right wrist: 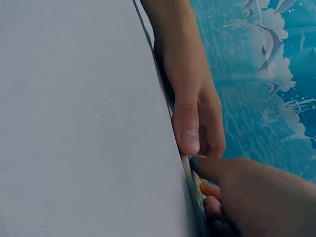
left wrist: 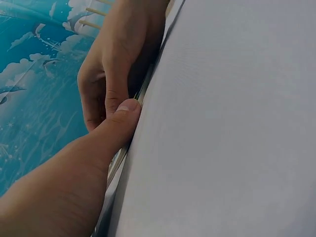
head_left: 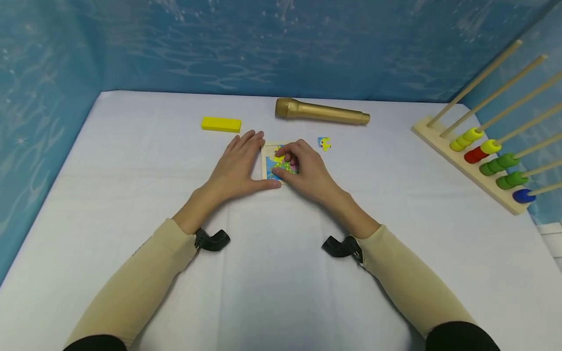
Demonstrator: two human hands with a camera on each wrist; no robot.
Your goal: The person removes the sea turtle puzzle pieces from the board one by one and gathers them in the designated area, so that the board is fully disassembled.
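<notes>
A small jigsaw puzzle (head_left: pixel 264 163) in a light wooden tray lies between the hands, its picture blue, yellow and pink. My left hand (head_left: pixel 237 163) rests at the tray's left side with fingers stretched forward and the thumb along the near edge. Over the right part of the picture, my right hand (head_left: pixel 307 170) has its fingers bent down, thumb and index finger on either side of a puzzle piece (head_left: pixel 281 164) with yellow-green dots. That hand hides much of the puzzle's right side. One loose puzzle piece (head_left: pixel 325 143), yellow and blue, lies on the cloth just beyond the right hand.
Behind the puzzle lie a yellow block (head_left: pixel 221 124) and a gold toy microphone (head_left: pixel 322 111). A wooden peg stand (head_left: pixel 474 168) with coloured beads stands at the right edge. White cloth (head_left: pixel 272 273) covers the table; blue sea-patterned sheets (head_left: pixel 246 48) rise at the back and sides.
</notes>
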